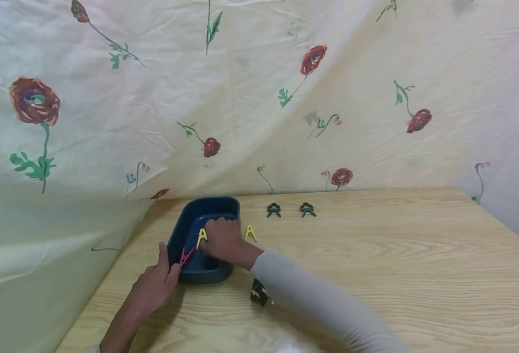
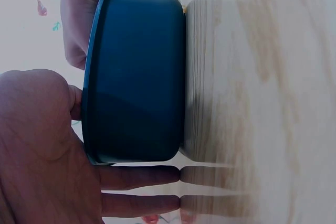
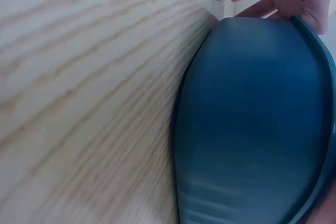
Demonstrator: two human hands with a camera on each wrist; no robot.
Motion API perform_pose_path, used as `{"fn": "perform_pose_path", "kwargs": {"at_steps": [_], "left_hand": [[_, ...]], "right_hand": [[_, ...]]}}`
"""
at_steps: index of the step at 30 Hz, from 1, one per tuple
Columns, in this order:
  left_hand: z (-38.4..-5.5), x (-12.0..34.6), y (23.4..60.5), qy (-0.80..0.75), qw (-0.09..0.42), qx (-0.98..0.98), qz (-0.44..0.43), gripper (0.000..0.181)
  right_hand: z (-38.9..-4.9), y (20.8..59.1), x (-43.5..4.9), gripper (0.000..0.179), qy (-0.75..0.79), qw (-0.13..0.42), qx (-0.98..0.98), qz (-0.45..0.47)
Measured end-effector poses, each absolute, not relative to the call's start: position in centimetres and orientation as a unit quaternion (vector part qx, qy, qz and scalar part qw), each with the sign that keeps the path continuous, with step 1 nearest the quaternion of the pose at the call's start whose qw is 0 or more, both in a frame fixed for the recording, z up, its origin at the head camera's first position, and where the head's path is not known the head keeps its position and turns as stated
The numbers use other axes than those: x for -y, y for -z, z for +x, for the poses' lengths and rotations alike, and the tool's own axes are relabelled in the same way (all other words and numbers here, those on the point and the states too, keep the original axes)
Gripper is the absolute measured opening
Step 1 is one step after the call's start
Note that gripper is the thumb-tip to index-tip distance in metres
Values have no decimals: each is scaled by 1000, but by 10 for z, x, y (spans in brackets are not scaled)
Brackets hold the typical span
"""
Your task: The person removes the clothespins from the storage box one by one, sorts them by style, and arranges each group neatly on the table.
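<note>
A deep blue plastic basin [image 1: 204,278] stands on the table. At its near left corner my left hand [image 1: 155,287] holds the rim, and in the left wrist view the thumb goes over the edge while two straight fingers [image 2: 139,178] reach down past the outer wall. A pink clothespin [image 1: 185,257] shows right beside the left thumb, inside the rim. My right hand [image 1: 224,239] reaches over the basin with its fingers curled. At its thumb side it pinches a yellow clothespin [image 1: 202,237], legs pointing down; the fingertips are hidden.
Another yellow clothespin [image 1: 250,233] lies right of the basin. Two dark spring clips, a left one [image 1: 274,210] and a right one [image 1: 307,210], lie at the back. A small black object [image 1: 258,293] with yellow on it sits partly under the right forearm. A flowered cloth [image 1: 259,98] hangs behind.
</note>
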State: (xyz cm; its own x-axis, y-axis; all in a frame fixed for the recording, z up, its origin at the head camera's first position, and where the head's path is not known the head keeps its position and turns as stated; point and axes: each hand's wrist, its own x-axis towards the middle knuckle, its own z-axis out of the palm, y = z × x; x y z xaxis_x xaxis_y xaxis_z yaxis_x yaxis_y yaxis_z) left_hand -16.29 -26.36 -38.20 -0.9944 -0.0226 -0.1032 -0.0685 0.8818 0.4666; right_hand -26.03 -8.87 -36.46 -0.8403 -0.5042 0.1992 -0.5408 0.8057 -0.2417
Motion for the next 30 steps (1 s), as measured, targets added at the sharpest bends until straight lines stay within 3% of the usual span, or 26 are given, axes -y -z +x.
{"fn": "perform_pose_path", "kwargs": {"at_steps": [17,30], "left_hand": [[-163,261,381,-247,53,-967,-35,77],[-162,261,384,-246,44,-968,-25,76]], "right_hand": [[-264,358,72,38,-176,72,944,270],[-267,362,66,45,-145,107,951,251]]}}
